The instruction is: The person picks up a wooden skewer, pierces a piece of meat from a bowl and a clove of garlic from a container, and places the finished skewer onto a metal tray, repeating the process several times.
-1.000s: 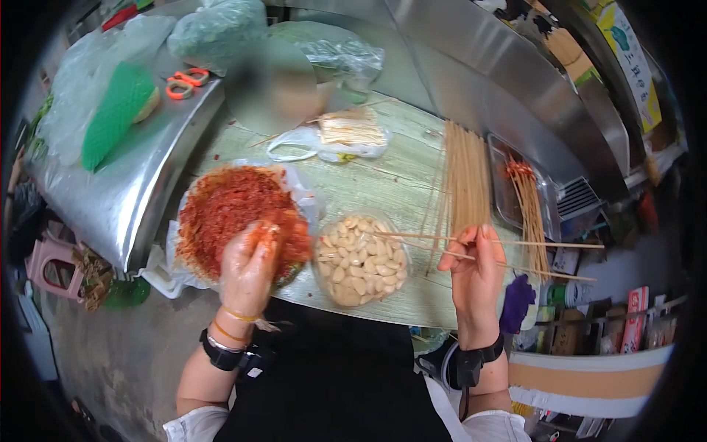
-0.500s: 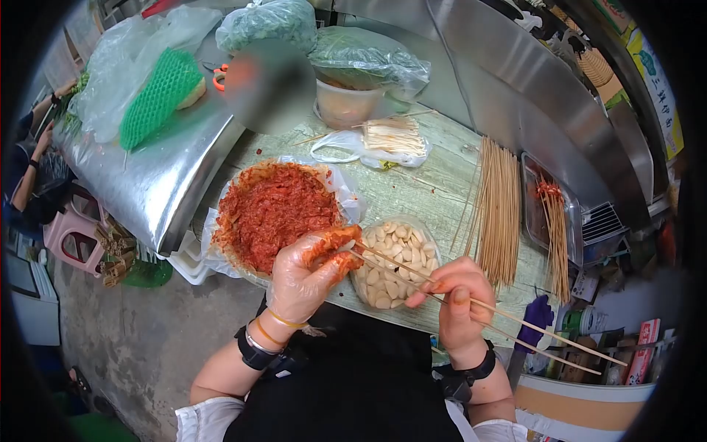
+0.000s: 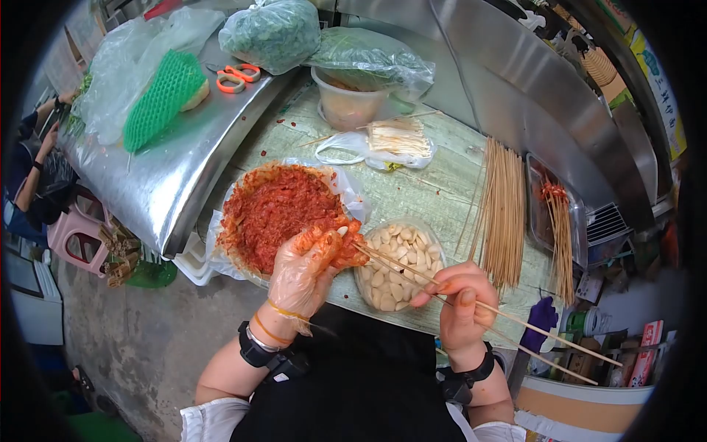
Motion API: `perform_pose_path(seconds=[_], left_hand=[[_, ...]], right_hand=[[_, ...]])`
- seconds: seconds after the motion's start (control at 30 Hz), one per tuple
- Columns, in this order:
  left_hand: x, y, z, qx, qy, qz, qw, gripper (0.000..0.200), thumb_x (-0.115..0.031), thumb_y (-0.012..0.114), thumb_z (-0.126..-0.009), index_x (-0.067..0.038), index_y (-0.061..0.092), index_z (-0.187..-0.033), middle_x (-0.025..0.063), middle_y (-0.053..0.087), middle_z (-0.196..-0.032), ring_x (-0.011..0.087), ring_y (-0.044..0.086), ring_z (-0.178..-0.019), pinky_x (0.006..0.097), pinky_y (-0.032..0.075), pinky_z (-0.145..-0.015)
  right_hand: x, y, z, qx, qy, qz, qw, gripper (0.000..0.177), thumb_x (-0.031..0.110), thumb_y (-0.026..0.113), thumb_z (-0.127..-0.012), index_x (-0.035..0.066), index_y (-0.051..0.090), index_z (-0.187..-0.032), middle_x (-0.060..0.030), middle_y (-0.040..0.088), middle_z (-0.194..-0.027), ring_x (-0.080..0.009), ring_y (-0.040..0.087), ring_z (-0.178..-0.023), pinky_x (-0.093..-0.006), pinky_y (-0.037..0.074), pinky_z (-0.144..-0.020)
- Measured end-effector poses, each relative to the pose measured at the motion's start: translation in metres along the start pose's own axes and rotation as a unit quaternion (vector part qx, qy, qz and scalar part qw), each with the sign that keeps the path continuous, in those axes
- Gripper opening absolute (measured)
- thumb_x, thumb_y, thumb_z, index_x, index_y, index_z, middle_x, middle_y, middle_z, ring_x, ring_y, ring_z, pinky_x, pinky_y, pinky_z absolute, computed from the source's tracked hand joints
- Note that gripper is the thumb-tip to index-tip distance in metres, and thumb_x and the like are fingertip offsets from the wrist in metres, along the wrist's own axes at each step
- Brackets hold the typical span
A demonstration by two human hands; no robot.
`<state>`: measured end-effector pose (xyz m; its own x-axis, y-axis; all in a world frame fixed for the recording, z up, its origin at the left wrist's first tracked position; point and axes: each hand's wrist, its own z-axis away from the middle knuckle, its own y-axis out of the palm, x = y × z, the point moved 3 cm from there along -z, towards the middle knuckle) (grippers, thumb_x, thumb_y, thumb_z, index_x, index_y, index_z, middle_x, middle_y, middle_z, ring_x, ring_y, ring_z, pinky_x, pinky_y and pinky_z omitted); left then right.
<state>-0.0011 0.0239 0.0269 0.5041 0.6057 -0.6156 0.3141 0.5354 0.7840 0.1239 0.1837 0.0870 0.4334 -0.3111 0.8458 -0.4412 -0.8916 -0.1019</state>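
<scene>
My left hand (image 3: 305, 258), in a clear plastic glove with red-smeared fingers, is closed around a pale garlic clove (image 3: 342, 230). Whether red meat is also pinched there cannot be made out. My bare right hand (image 3: 465, 302) grips two thin bamboo skewers (image 3: 549, 334); the tip of one reaches the left fingertips. Just behind the left hand is a bowl of red marinated meat (image 3: 276, 210), lined with a white plastic bag. Between my hands sits a clear tub of peeled garlic cloves (image 3: 398, 265).
Many bare skewers (image 3: 502, 214) lie to the right, beside a metal tray (image 3: 537, 199) with loaded skewers (image 3: 556, 214). Farther back are enoki mushrooms (image 3: 398, 138), a plastic tub (image 3: 347, 103), bagged greens (image 3: 375, 59) and orange scissors (image 3: 237, 76). Another person's arm (image 3: 37, 173) shows far left.
The garlic clove now sits farther back in my left grip, away from the skewer tip, and the red-coated fingers have turned outward. My right hand keeps the skewers almost in place.
</scene>
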Motion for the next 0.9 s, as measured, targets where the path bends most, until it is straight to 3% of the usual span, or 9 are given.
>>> perform_pose_path(seconds=[0.13,0.2,0.3,0.5,0.83,0.9], left_hand=[[0.003,0.0,0.0,-0.002,-0.009,0.049,0.999,0.027,-0.006,0.054,-0.091,0.005,0.053,-0.116,0.0183,0.058,-0.115,0.0246,0.06,-0.101,0.0388,0.053,-0.084],[0.005,0.0,0.0,-0.001,-0.015,0.067,0.998,0.026,-0.005,0.054,-0.091,0.005,0.053,-0.115,0.0181,0.058,-0.115,0.0244,0.06,-0.101,0.0382,0.053,-0.084],[0.006,0.001,0.001,-0.004,-0.019,0.095,0.995,0.026,-0.005,0.055,-0.091,0.006,0.054,-0.114,0.0179,0.058,-0.115,0.0242,0.059,-0.103,0.0375,0.052,-0.086],[0.007,0.0,0.003,0.004,-0.002,0.093,0.996,0.027,-0.006,0.055,-0.09,0.006,0.053,-0.114,0.0184,0.058,-0.116,0.0253,0.059,-0.104,0.0382,0.051,-0.088],[0.008,0.0,0.005,0.0,0.009,0.105,0.994,0.027,-0.008,0.056,-0.09,0.004,0.054,-0.114,0.0169,0.059,-0.114,0.0254,0.059,-0.103,0.0379,0.051,-0.087],[0.007,0.001,0.005,0.001,0.013,0.114,0.993,0.026,-0.009,0.056,-0.09,0.003,0.055,-0.114,0.0165,0.059,-0.114,0.0251,0.059,-0.102,0.0378,0.051,-0.086]], right_hand=[[0.002,0.003,0.001,0.007,-0.022,0.025,0.999,0.037,0.033,0.041,-0.098,0.0,0.052,-0.085,-0.0145,0.053,-0.08,-0.0201,0.06,-0.056,-0.0291,0.052,-0.054],[0.005,0.003,0.001,0.016,-0.045,0.027,0.998,0.029,0.025,0.043,-0.098,0.001,0.055,-0.088,-0.0142,0.059,-0.081,-0.0189,0.063,-0.065,-0.0277,0.05,-0.06],[0.006,0.005,0.002,0.006,-0.05,0.044,0.998,0.028,0.025,0.044,-0.097,0.003,0.057,-0.086,-0.0122,0.062,-0.08,-0.0187,0.062,-0.065,-0.0275,0.05,-0.059],[0.016,0.009,-0.002,0.079,-0.136,0.185,0.97,0.035,0.035,0.037,-0.099,0.005,0.05,-0.085,-0.0101,0.058,-0.077,-0.018,0.062,-0.062,-0.026,0.048,-0.055],[0.01,0.014,0.003,0.113,-0.178,0.181,0.96,0.03,0.034,0.037,-0.099,0.007,0.046,-0.091,-0.009,0.059,-0.079,-0.0201,0.064,-0.067,-0.0288,0.051,-0.056],[0.007,0.014,0.004,0.113,-0.223,0.124,0.96,0.02,0.024,0.053,-0.093,0.004,0.056,-0.092,-0.0101,0.063,-0.088,-0.0234,0.063,-0.069,-0.0316,0.052,-0.055]])
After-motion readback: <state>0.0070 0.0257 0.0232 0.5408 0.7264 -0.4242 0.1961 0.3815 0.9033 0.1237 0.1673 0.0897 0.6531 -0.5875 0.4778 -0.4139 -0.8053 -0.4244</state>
